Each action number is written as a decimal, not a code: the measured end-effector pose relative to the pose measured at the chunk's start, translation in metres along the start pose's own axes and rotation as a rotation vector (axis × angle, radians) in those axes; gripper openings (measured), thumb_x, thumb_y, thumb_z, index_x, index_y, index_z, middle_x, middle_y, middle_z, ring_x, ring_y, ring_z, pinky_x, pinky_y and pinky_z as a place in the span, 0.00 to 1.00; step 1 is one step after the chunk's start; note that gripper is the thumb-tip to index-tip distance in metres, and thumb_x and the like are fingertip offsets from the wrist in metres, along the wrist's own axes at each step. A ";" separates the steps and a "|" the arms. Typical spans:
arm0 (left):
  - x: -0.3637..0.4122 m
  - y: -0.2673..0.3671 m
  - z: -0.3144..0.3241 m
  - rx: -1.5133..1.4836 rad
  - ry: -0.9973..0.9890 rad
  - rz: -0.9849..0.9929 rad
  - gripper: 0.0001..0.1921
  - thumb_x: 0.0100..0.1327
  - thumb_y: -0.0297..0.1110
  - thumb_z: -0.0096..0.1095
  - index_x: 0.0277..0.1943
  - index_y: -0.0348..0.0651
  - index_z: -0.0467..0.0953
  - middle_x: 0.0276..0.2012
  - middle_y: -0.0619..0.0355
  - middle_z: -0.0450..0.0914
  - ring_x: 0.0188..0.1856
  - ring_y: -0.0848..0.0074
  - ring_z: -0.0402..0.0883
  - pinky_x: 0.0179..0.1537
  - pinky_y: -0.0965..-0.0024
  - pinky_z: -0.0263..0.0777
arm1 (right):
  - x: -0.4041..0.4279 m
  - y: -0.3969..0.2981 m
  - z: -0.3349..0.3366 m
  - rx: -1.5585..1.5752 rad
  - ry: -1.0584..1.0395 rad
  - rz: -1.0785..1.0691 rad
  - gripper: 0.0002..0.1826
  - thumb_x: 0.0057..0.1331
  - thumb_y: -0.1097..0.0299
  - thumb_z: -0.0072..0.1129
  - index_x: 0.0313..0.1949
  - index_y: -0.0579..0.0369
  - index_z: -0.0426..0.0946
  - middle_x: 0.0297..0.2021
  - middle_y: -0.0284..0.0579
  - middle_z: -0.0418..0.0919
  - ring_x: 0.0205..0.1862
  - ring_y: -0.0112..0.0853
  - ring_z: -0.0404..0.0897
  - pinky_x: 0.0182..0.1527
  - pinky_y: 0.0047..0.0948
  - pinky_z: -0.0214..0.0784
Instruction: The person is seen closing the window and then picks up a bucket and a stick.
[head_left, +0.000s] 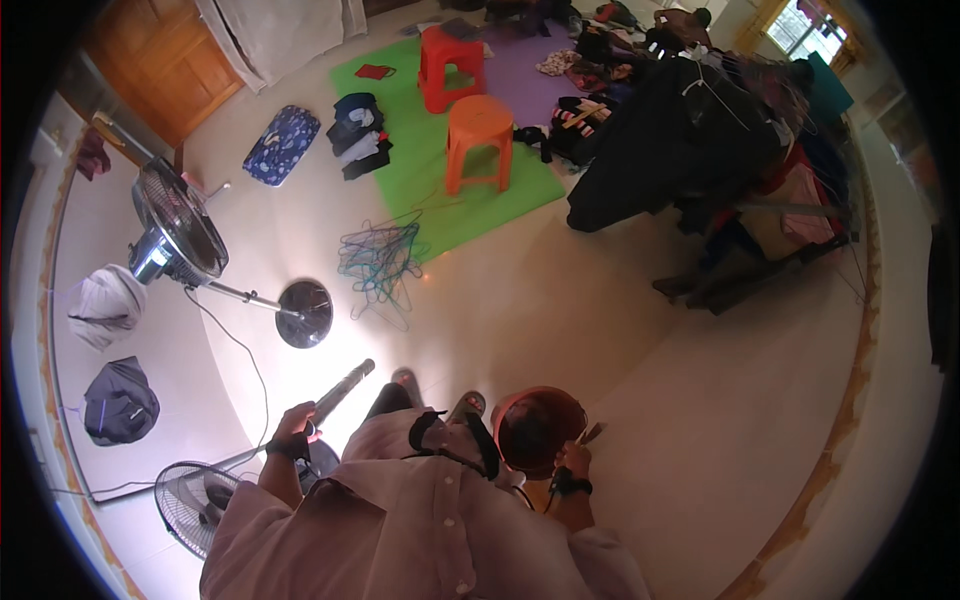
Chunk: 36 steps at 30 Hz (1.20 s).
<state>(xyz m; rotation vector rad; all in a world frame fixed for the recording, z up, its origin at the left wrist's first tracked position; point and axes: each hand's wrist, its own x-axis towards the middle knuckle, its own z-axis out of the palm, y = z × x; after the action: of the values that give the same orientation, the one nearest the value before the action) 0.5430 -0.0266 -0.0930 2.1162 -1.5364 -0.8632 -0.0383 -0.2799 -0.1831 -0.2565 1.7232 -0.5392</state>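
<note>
My left hand is closed around a dark cylindrical tube, which points forward and to the right over the floor. At the right rim of a reddish-brown bucket is my right hand, shut on a small object with a brown, flared end; its kind is unclear. The bucket stands beside my sandaled feet, and its dark inside cannot be made out. Both wrists wear black bands.
A pedestal fan stands left, its cord on the floor; another fan is lower left. Tangled hangers lie ahead by a green mat with orange and red stools. Clothes hang at right; a person is far back.
</note>
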 end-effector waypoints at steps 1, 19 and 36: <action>0.002 0.002 0.001 -0.021 0.000 -0.023 0.27 0.42 0.31 0.72 0.47 0.32 0.71 0.49 0.42 0.72 0.51 0.54 0.72 0.53 0.64 0.68 | -0.003 -0.003 0.000 -0.137 -0.047 -0.070 0.07 0.57 0.69 0.51 0.26 0.55 0.65 0.17 0.39 0.66 0.16 0.30 0.67 0.15 0.29 0.59; 0.071 -0.077 0.055 -1.361 0.039 -1.090 0.25 0.36 0.32 0.76 0.38 0.37 0.71 0.34 0.51 0.75 0.33 0.62 0.76 0.37 0.67 0.72 | 0.040 -0.005 -0.060 -1.121 0.118 -0.515 0.13 0.60 0.68 0.49 0.17 0.55 0.68 0.14 0.38 0.70 0.16 0.29 0.71 0.20 0.31 0.66; 0.150 -0.074 0.010 -1.186 -0.021 -0.973 0.22 0.51 0.34 0.60 0.52 0.45 0.70 0.38 0.56 0.68 0.34 0.68 0.69 0.34 0.56 0.72 | -0.001 -0.120 0.041 -0.323 0.319 -0.270 0.13 0.61 0.68 0.49 0.18 0.51 0.65 0.11 0.38 0.65 0.12 0.29 0.66 0.14 0.27 0.58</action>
<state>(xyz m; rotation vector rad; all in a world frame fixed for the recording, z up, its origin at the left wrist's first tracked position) 0.6205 -0.1439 -0.1847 1.7118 0.2555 -1.5341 -0.0130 -0.3919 -0.1299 -0.6702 2.1022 -0.5140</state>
